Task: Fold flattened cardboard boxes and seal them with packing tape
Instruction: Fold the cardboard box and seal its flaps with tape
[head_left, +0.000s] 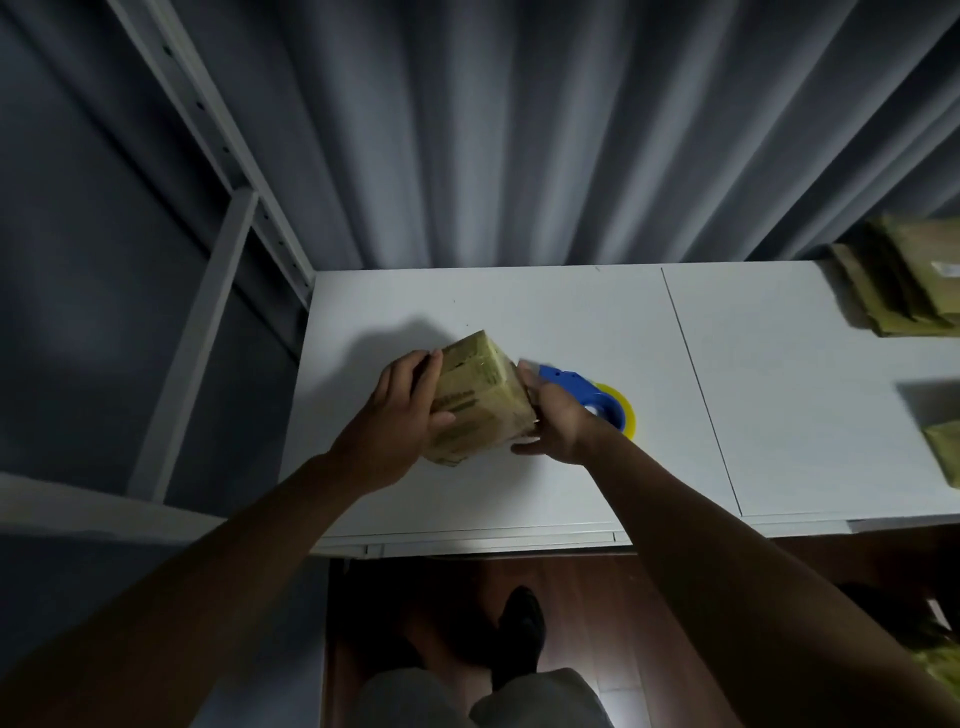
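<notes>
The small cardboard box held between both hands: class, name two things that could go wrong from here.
1. The box is tilted and gripped only at its sides by the left hand and right hand; it could slip.
2. The tape dispenser lies right behind the right hand and could get knocked.

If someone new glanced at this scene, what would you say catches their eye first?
First, the small cardboard box at the middle of the white table, held between the left hand and right hand. Next, the blue tape dispenser just right of it, and flattened boxes at the far right.
</notes>
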